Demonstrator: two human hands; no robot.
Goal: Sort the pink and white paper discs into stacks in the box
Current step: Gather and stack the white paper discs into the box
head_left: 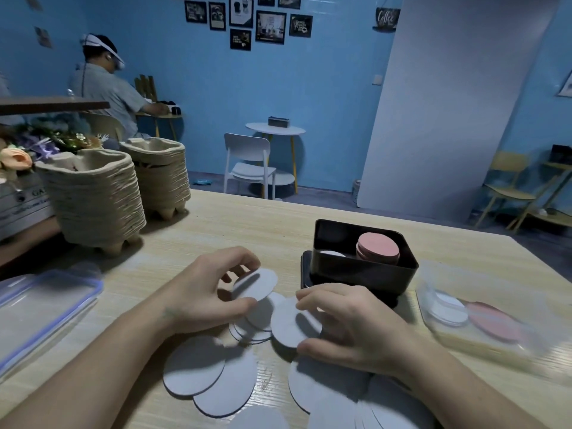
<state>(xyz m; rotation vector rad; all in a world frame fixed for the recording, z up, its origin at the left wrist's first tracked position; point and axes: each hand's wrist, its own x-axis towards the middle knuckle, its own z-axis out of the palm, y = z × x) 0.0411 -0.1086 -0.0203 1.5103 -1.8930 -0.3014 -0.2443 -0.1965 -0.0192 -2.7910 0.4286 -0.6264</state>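
A black box [365, 272] stands on the wooden table beyond my hands. Inside it a stack of pink discs [378, 249] fills the right side and a white disc [331, 253] lies low on the left. My left hand [213, 289] pinches a white disc [255, 283] between thumb and fingers, lifted off the table. My right hand [349, 329] grips another white disc [292, 325] just right of it. Several loose white discs [210, 376] lie spread on the table under and in front of both hands.
Two tall stacks of pulp cup trays [96, 199] stand at the left back. A clear zip bag [40, 308] lies at the left edge. At the right, a clear bag [483, 320] holds white and pink discs. A person sits in the far room.
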